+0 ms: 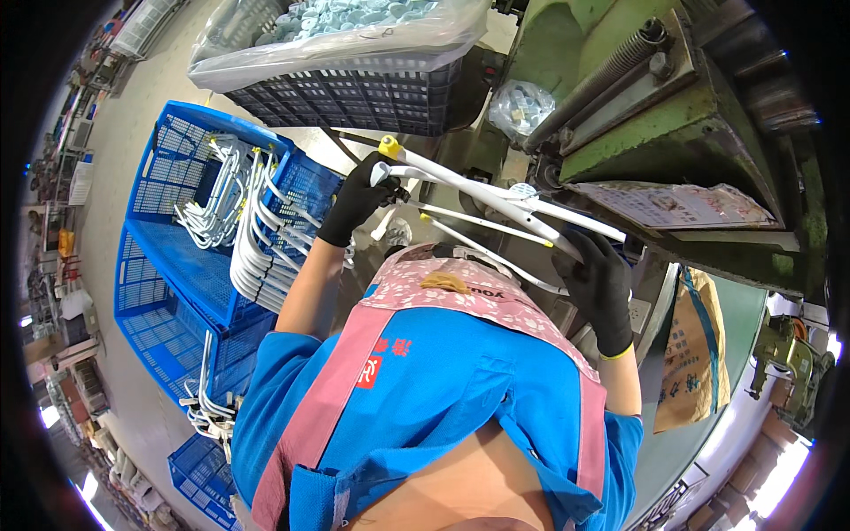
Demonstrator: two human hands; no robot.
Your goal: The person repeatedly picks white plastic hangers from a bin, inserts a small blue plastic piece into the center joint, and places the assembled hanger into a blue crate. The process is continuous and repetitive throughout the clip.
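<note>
White tubing [489,198] between left hand [358,205] and right hand [598,288], edge near green machine [660,133]

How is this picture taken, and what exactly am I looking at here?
There is no robot here. A camera worn on a person's head looks down past their own blue shirt and pink apron. Both hands wear black gloves. The left hand and right hand hold white tubing between them; whether it is one piece or several, I can't tell. On the picture's left, blue crates hold bent white tubes. At the top, a plastic-lined black crate holds pale blue pieces. A green machine stands at upper right, and a brown paper sack lies below it in the picture.
</note>
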